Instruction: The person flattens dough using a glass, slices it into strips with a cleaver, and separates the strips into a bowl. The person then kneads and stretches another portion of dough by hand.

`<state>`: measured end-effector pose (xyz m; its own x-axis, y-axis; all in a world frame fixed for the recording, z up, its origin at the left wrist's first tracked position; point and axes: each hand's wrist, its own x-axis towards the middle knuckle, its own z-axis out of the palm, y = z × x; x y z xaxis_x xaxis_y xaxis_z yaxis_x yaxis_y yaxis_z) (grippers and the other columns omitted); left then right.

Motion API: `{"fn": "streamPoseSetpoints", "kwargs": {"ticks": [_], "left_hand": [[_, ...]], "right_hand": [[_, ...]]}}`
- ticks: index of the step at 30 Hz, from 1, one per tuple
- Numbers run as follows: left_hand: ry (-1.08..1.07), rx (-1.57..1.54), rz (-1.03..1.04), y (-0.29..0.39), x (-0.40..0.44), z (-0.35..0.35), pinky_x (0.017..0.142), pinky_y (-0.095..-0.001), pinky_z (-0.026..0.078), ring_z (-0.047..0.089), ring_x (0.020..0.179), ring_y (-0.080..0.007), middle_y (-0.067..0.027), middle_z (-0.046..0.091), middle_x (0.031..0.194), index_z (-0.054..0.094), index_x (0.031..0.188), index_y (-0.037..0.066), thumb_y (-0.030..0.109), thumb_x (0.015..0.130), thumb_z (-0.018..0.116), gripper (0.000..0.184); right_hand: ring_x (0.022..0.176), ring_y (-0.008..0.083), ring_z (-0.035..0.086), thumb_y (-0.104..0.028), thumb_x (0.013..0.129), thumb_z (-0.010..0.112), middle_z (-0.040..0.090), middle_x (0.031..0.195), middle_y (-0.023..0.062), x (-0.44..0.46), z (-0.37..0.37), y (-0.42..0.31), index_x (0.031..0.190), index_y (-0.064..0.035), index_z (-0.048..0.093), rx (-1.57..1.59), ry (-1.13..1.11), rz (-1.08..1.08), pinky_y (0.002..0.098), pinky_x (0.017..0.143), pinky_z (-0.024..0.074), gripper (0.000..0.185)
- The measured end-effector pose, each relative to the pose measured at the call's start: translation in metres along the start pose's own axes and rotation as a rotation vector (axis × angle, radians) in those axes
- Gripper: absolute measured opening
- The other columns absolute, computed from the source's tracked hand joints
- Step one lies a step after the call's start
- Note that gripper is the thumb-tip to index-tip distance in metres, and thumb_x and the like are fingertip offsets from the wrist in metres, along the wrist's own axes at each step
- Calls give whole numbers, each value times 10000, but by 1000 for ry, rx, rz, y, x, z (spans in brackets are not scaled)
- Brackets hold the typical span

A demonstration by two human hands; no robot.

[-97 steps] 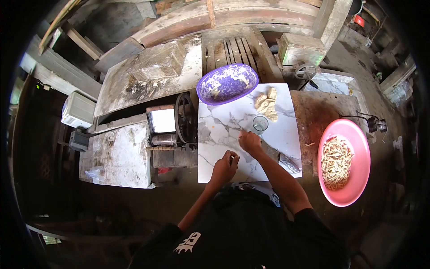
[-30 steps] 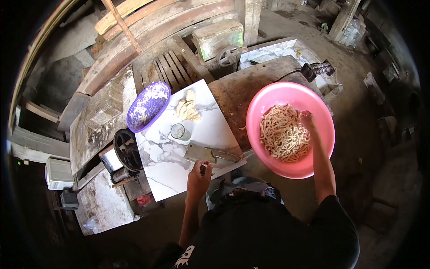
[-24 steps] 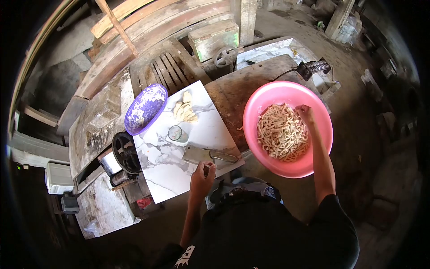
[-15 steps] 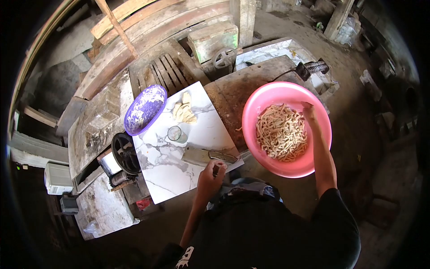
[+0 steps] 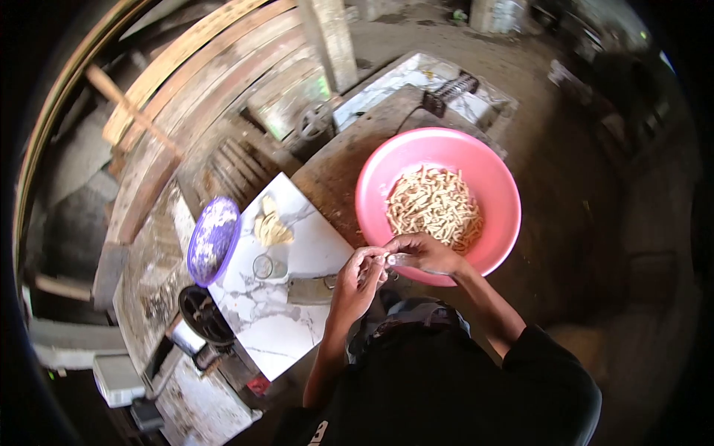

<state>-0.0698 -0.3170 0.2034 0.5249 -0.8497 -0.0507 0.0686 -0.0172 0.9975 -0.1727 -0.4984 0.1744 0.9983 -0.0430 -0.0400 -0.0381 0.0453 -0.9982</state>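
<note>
My left hand [image 5: 355,286] and my right hand [image 5: 428,254] meet at the near rim of the pink basin [image 5: 500,238]. Both have pinched, closed fingers dusted with white. Something small and pale shows between the fingertips, too small to make out. Short strips of dough [image 5: 435,204] fill the middle of the basin. Left of my left hand, a wide-bladed knife [image 5: 309,290] lies on the marble-patterned board [image 5: 271,342], its handle end partly hidden by that hand. A drinking glass [image 5: 269,266] and some flat dough pieces [image 5: 272,223] are farther back on the board.
A purple basin [image 5: 214,241] with white residue stands at the board's left edge. Near it is a black wheel [image 5: 202,314]. A machine with a ridged roller [image 5: 455,89] sits behind the pink basin, and a wooden post [image 5: 327,44] rises at the back.
My right hand has come out of the pink basin's dough and met my left hand at the near rim. My view has turned, shifting the basin left and the board lower.
</note>
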Motion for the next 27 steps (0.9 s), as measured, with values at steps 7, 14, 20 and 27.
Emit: {"fn": "streamPoseSetpoints", "kwargs": {"ticks": [7, 14, 20, 27], "left_hand": [[56, 338, -50, 2, -3, 10, 711, -296, 516, 638, 751, -122, -73, 632, 780, 472, 1385, 44, 174, 954, 593, 466], [-20, 133, -49, -4, -7, 23, 763, -288, 519, 651, 790, -136, -78, 654, 822, 464, 1369, -9, 140, 960, 579, 450], [-85, -44, -110, -10, -9, 27, 854, -292, 513, 658, 937, -168, -114, 671, 1003, 423, 1384, -19, 175, 989, 549, 458], [9, -178, -109, -8, -4, 29, 855, -280, 517, 663, 918, -161, -97, 669, 973, 505, 1309, -33, 149, 987, 544, 373]], "right_hand": [[905, 186, 661, -12, 873, 624, 692, 1023, 122, -45, -43, -1, 1160, -15, 644, -340, 320, 123, 330, 823, 539, 287], [995, 366, 662, -82, 911, 497, 646, 1136, 239, -69, -157, 54, 1242, -31, 608, -845, 955, 225, 433, 870, 508, 352], [1061, 280, 644, -168, 931, 558, 674, 1131, 173, -70, -126, 59, 1295, -41, 569, -538, 726, 96, 373, 884, 504, 386], [1008, 182, 624, -132, 928, 644, 671, 1088, 82, -43, -2, -8, 1239, -25, 597, 178, 36, 3, 318, 893, 510, 332]]}}
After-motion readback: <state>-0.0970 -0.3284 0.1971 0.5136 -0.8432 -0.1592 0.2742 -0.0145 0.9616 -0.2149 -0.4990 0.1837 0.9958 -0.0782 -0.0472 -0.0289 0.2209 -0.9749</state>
